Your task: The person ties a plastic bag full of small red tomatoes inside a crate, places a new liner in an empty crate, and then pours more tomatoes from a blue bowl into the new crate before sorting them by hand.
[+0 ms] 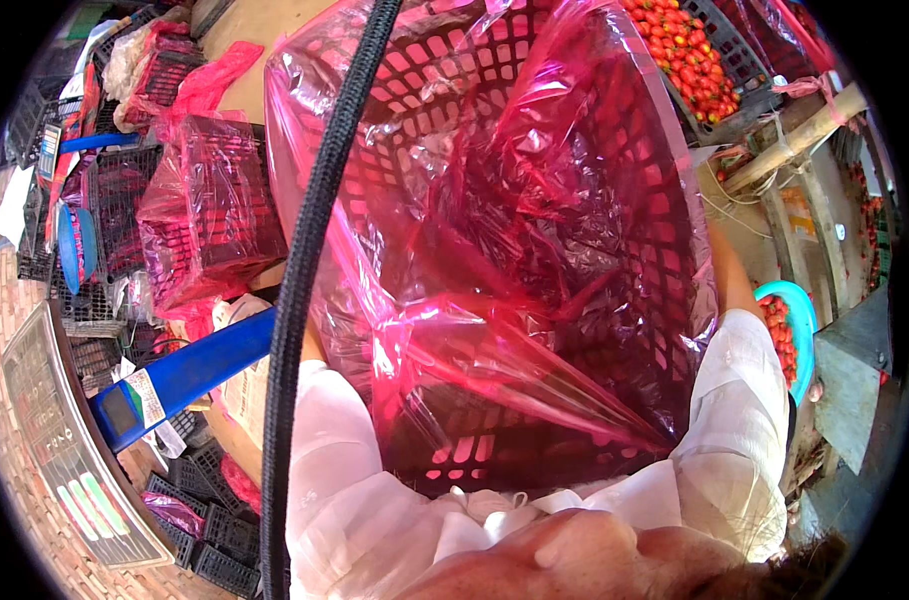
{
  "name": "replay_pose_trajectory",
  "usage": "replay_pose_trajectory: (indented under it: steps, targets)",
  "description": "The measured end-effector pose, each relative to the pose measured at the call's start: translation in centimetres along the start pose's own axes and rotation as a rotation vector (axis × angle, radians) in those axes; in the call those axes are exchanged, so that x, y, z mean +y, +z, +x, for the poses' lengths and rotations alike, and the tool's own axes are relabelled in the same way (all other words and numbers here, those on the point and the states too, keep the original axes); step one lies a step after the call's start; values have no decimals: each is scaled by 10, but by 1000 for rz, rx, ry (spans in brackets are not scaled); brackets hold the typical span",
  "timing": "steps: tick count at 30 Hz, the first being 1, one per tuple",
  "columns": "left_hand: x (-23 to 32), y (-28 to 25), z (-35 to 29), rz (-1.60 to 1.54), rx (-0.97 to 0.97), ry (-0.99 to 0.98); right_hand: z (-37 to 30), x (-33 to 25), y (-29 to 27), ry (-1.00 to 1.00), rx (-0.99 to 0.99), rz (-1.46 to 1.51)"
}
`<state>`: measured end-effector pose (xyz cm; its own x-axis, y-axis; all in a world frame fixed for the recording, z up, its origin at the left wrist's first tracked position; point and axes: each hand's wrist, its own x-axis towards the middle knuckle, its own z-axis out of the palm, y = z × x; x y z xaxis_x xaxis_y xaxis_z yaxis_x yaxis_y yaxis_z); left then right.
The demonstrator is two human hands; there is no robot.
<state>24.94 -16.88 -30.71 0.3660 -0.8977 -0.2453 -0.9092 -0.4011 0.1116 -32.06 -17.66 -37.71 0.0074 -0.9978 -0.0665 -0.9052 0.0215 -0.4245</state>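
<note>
White cloth covers your upper arms: the left sleeve [334, 425] and the right sleeve [739, 395] reach forward on either side of your chest, bare skin showing beyond each cuff. Your left forearm [312, 345] passes out of sight at the left side of the large latticed crate [414, 70], and your right forearm [731, 270] runs up along its right side. The crate hides your left hand and right hand, so you cannot tell how far the fingers are open or what they hold. It sits between your arms, near edge close to your chest, open top facing you. Pink plastic film [454, 350] lines it, a gathered fold stretching toward the near right corner. A black cord [319, 230] crosses in front of the left edge. Beyond that edge are a film-wrapped crate [219, 200] and, nearer you, a blue bar [194, 365]. Past the far right corner, a black crate [746, 62] holds small red fruit [679, 60]; off the right edge, a turquoise basin [804, 330] holds more
</note>
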Motion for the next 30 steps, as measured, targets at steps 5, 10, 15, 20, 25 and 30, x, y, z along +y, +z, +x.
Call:
replay_pose_trajectory:
  steps: [5,10,15,20,25,30]
  targets:
    - [-4,-11,-13,-75,30,0,-3,2,-5,-18,-23,8]
    - [-17,-40,-49,-162,104,1,1,2,-31,-47,-46,91]
    - [-11,-78,-81,-251,213,39,-18,-25,-108,-10,-4,153]
    - [40,-144,-116,-439,639,315,-83,-91,-214,-169,-59,221]
    - [173,-195,-235,-358,197,1046,-164,-101,-242,-340,84,308]
    - [183,-96,-312,647,-629,1082,-185,-134,-277,-575,10,147]
